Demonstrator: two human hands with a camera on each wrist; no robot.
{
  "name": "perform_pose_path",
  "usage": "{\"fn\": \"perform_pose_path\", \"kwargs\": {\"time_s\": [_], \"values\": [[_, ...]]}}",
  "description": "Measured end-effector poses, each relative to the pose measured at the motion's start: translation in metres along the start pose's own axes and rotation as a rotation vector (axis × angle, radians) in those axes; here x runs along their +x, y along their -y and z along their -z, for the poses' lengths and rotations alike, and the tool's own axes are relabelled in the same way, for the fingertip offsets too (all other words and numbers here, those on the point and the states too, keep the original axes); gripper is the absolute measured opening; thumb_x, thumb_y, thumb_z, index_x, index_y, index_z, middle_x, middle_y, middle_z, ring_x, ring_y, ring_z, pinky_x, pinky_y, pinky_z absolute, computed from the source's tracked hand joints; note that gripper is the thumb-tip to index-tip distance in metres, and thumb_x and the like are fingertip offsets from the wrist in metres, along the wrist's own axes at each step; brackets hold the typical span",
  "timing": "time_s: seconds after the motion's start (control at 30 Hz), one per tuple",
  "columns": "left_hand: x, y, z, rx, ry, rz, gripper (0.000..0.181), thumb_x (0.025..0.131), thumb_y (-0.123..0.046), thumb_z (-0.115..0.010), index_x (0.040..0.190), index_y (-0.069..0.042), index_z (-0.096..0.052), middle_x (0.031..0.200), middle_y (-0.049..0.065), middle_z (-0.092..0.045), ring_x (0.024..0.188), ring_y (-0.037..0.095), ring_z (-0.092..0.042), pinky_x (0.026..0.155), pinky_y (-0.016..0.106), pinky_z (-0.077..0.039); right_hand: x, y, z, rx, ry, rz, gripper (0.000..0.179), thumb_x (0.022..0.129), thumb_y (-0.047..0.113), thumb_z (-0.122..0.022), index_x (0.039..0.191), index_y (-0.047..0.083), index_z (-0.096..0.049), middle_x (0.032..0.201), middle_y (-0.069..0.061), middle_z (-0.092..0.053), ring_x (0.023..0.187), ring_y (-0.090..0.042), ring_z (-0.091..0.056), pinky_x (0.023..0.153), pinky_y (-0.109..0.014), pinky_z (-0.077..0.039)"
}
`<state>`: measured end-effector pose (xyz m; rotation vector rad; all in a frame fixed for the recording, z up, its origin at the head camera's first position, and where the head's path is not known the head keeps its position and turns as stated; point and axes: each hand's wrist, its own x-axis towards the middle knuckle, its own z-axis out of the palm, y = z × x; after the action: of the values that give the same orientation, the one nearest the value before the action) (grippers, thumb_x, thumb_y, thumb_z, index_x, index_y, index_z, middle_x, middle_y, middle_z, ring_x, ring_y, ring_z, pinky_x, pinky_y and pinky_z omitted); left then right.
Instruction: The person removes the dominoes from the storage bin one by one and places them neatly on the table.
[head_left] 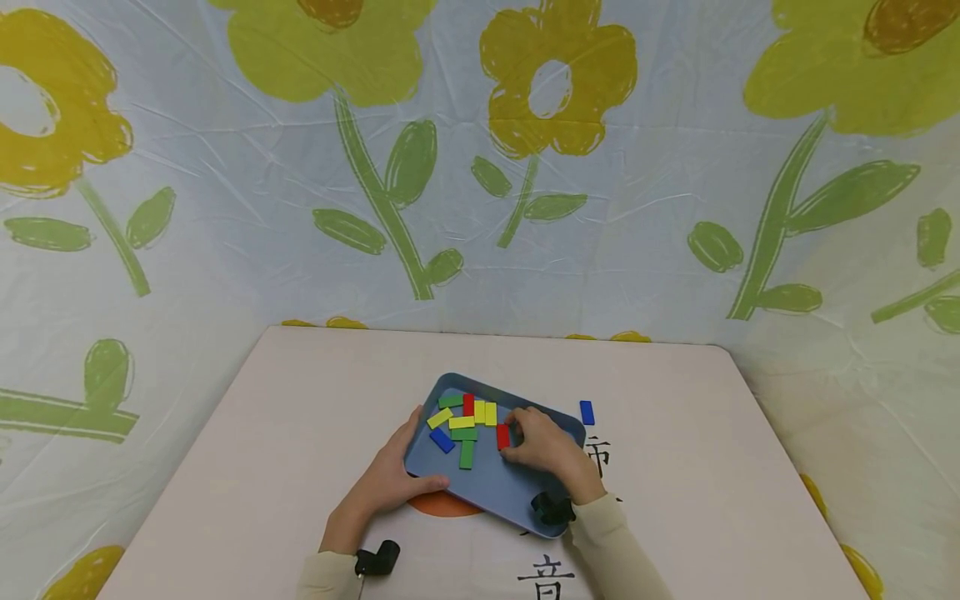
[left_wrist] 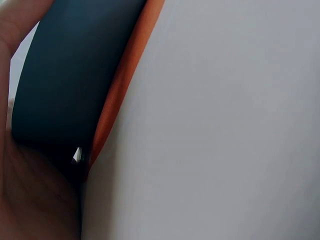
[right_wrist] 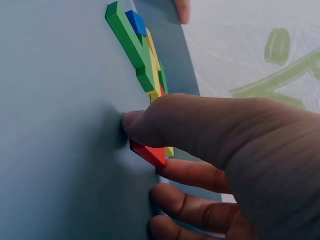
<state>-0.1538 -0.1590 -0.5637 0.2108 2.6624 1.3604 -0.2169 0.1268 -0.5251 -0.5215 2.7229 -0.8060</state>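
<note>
A blue-grey tray [head_left: 498,492] lies at a slant on the table. My left hand [head_left: 386,477] grips its near left corner, thumb along the front rim and fingers along the left side. Inside the tray, my right hand [head_left: 546,443] holds a red block [head_left: 502,437] between thumb and index finger; part of that block [right_wrist: 150,154] is hidden by the thumb in the right wrist view. Left of it lie several flat blocks, among them a green block [head_left: 467,455], a blue block [head_left: 442,440], a yellow block [head_left: 491,414] and another red block [head_left: 468,405].
Outside the tray, a single blue block [head_left: 587,412] lies on the table to the right. An orange round patch [head_left: 444,505] and black printed characters [head_left: 546,575] show on the pale table cover [head_left: 697,467]. A flowered cloth [head_left: 600,250] hangs behind.
</note>
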Motion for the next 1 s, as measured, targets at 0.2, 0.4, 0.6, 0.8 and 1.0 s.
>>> {"fn": "perform_pose_path", "kwargs": {"time_s": [0.2,0.4,0.6,0.8,1.0], "values": [[-0.0005,0.0003,-0.0005,0.001,0.002,0.001,0.122,0.074,-0.057,-0.085,0.167,-0.028,-0.012,0.170,0.006,-0.026,0.154,0.034,-0.030,0.119,0.065,-0.031,-0.0006,0.0008,-0.0004,-0.002,0.001,-0.012,0.047,0.083,0.030,-0.086,0.120,0.006,-0.068,0.094,-0.003,-0.057,0.083,-0.017,-0.052,0.069,-0.031,-0.048],[-0.0014,0.0009,-0.0008,0.002,0.004,0.002,0.122,0.075,-0.057,-0.085,0.167,-0.027,-0.012,0.170,0.007,-0.026,0.154,0.033,-0.030,0.119,0.065,-0.031,-0.0014,0.0018,-0.0005,0.001,-0.001,0.000,0.046,0.085,0.028,-0.085,0.121,0.005,-0.068,0.095,-0.004,-0.057,0.085,-0.017,-0.053,0.072,-0.032,-0.050],[-0.0011,0.0006,-0.0009,0.010,0.001,-0.001,0.122,0.074,-0.059,-0.085,0.167,-0.027,-0.012,0.170,0.006,-0.027,0.154,0.032,-0.031,0.119,0.065,-0.031,-0.0005,-0.0003,-0.0010,0.007,0.001,0.003,0.046,0.085,0.027,-0.084,0.122,0.006,-0.068,0.096,-0.004,-0.058,0.085,-0.018,-0.053,0.073,-0.033,-0.051],[-0.0004,-0.0007,-0.0001,0.006,-0.001,0.007,0.122,0.074,-0.059,-0.085,0.167,-0.030,-0.012,0.170,0.005,-0.026,0.154,0.032,-0.031,0.119,0.065,-0.031,-0.0008,-0.0031,0.0016,0.013,0.002,0.007,0.046,0.086,0.027,-0.084,0.124,0.007,-0.067,0.098,-0.004,-0.059,0.087,-0.019,-0.053,0.075,-0.035,-0.052],[-0.0006,-0.0007,-0.0003,0.010,0.003,0.013,0.123,0.074,-0.059,-0.085,0.167,-0.030,-0.011,0.170,0.005,-0.026,0.154,0.032,-0.031,0.119,0.065,-0.031,-0.0038,-0.0053,0.0087,0.044,-0.004,0.017,0.047,0.086,0.024,-0.084,0.126,0.006,-0.067,0.101,-0.005,-0.063,0.088,-0.018,-0.055,0.079,-0.036,-0.054]]}}
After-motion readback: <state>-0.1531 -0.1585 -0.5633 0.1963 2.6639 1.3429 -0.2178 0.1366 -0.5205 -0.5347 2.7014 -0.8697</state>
